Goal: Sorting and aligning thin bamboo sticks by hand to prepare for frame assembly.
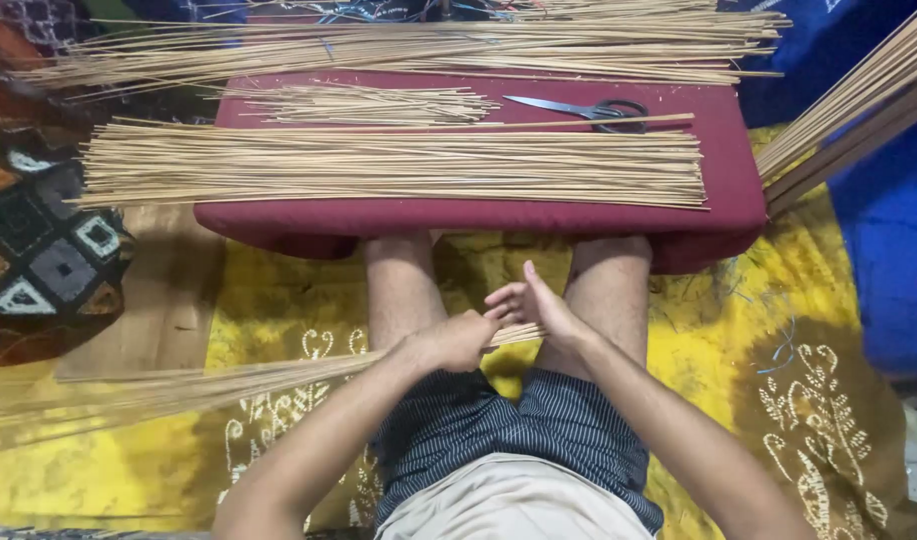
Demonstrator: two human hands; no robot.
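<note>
Floor workspace, seen from the head camera: yellow patterned cloth (279, 310) spread under a seated person, whose bare legs run beneath a dark red padded cushion board (479, 215) in the upper half of the frame.

Left hand (457, 342), centre frame, is fisted around a loose bundle of thin pale sticks (189, 390); the bundle trails off toward the lower left, blurred, its short end poking out at the right hand. Right hand (539, 308) sits just beside, fingers spread and loose, palm against the stick tips. Whether it pinches any stick cannot be told.

Handling, as a judgement: sticks look light, springy and thin, likely to snap if bent hard and to slide apart if gripped loosely. Best held close to one end, whole hand wrapped round.

On the cushion board: a wide even row of long tan sticks (394, 165), a smaller scatter of short sticks (364, 103) behind it, metal scissors with dark handles (584, 109) at upper right. More sticks pile along the top edge (409, 45) and slant in at far right. Dark geometric-patterned fabric (39, 250) at left, blue cloth (884, 230) at right.
</note>
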